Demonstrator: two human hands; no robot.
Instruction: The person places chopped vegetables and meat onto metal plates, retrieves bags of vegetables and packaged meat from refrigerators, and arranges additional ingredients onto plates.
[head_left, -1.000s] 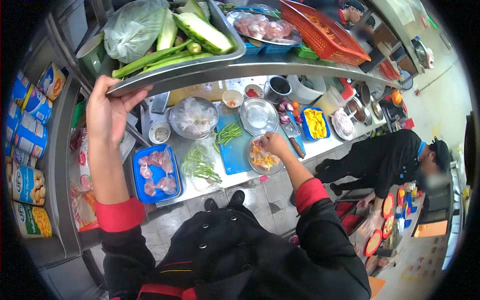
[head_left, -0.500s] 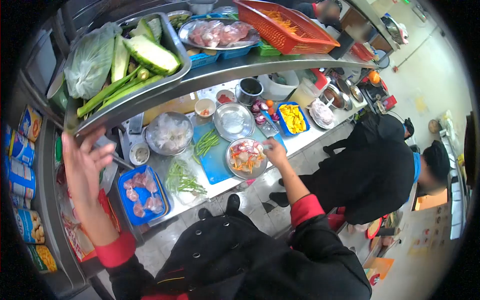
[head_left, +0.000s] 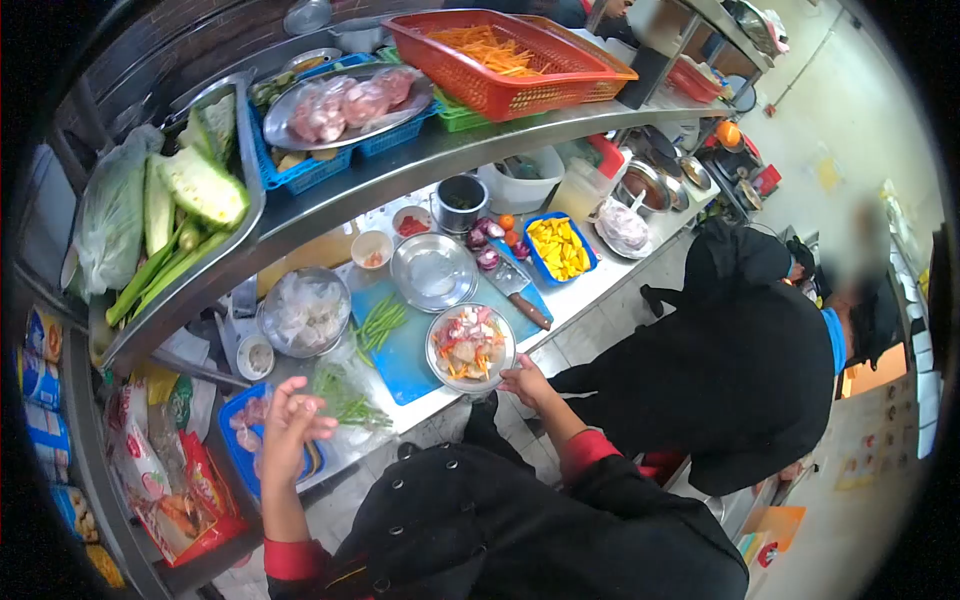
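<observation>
My right hand (head_left: 530, 384) grips the rim of a metal bowl (head_left: 469, 347) that holds meat, orange strips and red onion pieces. The bowl is at the front edge of the blue cutting board (head_left: 402, 383). My left hand (head_left: 292, 425) is raised with bent, spread fingers and nothing in it, in front of the blue tray of meat (head_left: 240, 462). Green beans (head_left: 380, 325) lie on the board, left of an empty metal plate (head_left: 433, 271). A knife (head_left: 527, 308) rests on the board's right part.
Overhead, a metal shelf (head_left: 330, 184) carries vegetables, a plate of meat (head_left: 345, 104) and a red basket (head_left: 480, 75). A blue container of yellow pieces (head_left: 560, 249) sits right of the onions. Two people in black (head_left: 700, 370) stand at the right, bent away. Cans line the left.
My left hand has let go of the shelf edge and come down toward the counter. My right hand has gone from inside the bowl to its rim. The view has shifted right.
</observation>
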